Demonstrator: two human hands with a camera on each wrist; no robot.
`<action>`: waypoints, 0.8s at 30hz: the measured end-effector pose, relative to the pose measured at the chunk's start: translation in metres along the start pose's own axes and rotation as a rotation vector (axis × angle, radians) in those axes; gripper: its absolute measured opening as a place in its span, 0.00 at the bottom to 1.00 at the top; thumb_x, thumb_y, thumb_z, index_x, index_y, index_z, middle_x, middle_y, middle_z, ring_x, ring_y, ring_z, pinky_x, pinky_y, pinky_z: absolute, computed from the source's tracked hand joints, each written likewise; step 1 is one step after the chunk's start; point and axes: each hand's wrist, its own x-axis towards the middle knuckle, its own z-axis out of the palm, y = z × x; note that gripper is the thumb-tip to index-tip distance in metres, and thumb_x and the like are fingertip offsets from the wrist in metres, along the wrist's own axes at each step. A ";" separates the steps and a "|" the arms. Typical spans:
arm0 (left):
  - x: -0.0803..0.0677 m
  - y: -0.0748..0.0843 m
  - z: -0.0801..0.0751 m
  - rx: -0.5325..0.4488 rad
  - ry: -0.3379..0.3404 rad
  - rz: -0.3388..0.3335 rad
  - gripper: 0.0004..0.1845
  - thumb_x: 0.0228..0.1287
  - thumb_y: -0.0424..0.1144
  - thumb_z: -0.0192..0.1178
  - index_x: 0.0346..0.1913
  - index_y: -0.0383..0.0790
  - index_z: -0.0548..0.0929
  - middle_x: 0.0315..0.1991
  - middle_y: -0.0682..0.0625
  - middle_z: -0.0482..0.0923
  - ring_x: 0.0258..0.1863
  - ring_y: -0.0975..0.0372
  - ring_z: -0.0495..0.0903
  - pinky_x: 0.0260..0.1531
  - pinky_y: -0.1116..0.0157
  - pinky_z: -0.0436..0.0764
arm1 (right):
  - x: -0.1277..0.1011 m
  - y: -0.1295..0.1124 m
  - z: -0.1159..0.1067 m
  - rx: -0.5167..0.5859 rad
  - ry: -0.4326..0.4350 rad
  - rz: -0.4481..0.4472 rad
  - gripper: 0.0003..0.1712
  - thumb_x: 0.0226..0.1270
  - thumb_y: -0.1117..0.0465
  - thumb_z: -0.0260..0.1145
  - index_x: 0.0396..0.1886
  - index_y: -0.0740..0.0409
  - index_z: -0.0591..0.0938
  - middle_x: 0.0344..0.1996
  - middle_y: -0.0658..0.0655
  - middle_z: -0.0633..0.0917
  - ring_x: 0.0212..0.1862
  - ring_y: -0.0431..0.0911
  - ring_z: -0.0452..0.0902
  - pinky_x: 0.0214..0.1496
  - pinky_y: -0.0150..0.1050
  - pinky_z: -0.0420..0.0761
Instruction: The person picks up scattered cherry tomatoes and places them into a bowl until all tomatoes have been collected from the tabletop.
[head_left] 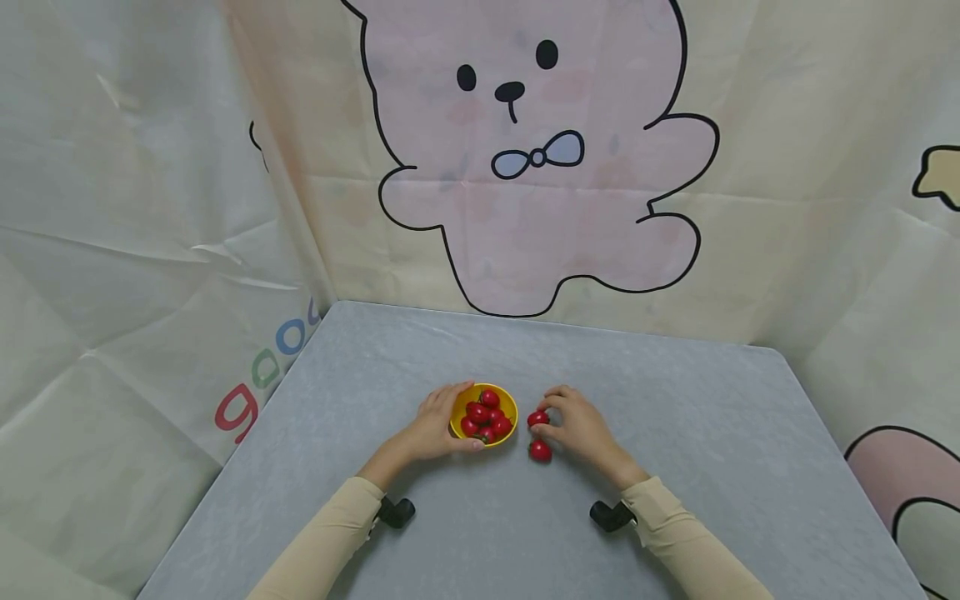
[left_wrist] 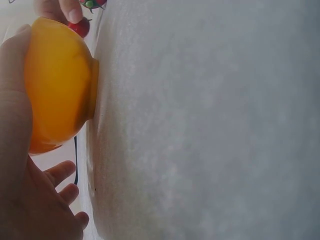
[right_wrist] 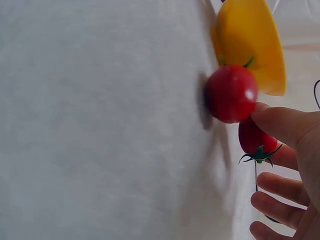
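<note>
My left hand (head_left: 437,423) curves around the near-left side of a small yellow bowl (head_left: 509,402), its thumb along the front rim and its fingers at the back. Several red cherry tomatoes (head_left: 477,412) with green stems lie inside the bowl. Just right of it, my right hand (head_left: 577,427) pinches one cherry tomato (right_wrist: 257,136) between thumb and forefinger, with the other fingers spread apart. A second loose tomato (head_left: 540,451) sits on the table in front of that pinched one, close by the right thumb. From the left wrist, the bowl's outer wall (left_wrist: 60,85) and base show.
Grey cloth covers the table (head_left: 675,417). Behind it hangs a cream curtain (head_left: 765,167) printed with a pink bear, and another pale curtain (head_left: 135,275) falls along the left edge. A black wrist camera (head_left: 612,517) is strapped by each sleeve cuff.
</note>
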 end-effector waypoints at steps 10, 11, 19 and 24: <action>-0.002 0.003 -0.003 -0.010 -0.003 0.002 0.57 0.49 0.67 0.70 0.78 0.55 0.52 0.77 0.47 0.57 0.76 0.44 0.52 0.73 0.38 0.53 | 0.006 -0.007 -0.017 -0.018 0.038 -0.041 0.18 0.53 0.49 0.78 0.41 0.51 0.87 0.53 0.58 0.83 0.57 0.55 0.78 0.60 0.54 0.79; -0.001 0.003 -0.003 -0.008 -0.004 0.002 0.57 0.49 0.67 0.70 0.78 0.55 0.52 0.77 0.47 0.57 0.76 0.44 0.52 0.73 0.38 0.53 | 0.007 -0.008 -0.018 -0.022 0.037 -0.044 0.18 0.54 0.49 0.78 0.41 0.51 0.87 0.53 0.58 0.83 0.57 0.55 0.78 0.60 0.54 0.79; -0.001 0.002 -0.001 0.003 0.002 -0.002 0.56 0.49 0.67 0.69 0.78 0.55 0.52 0.77 0.47 0.57 0.76 0.43 0.52 0.74 0.38 0.53 | 0.014 -0.015 -0.027 -0.034 0.059 -0.079 0.18 0.55 0.48 0.77 0.42 0.51 0.86 0.54 0.58 0.83 0.57 0.55 0.77 0.60 0.54 0.79; -0.001 0.002 -0.001 0.000 -0.003 -0.002 0.57 0.49 0.67 0.69 0.78 0.55 0.52 0.77 0.47 0.57 0.77 0.44 0.52 0.74 0.38 0.53 | 0.018 -0.021 -0.031 -0.049 0.056 -0.075 0.18 0.55 0.48 0.77 0.42 0.51 0.87 0.54 0.57 0.82 0.58 0.55 0.77 0.61 0.54 0.79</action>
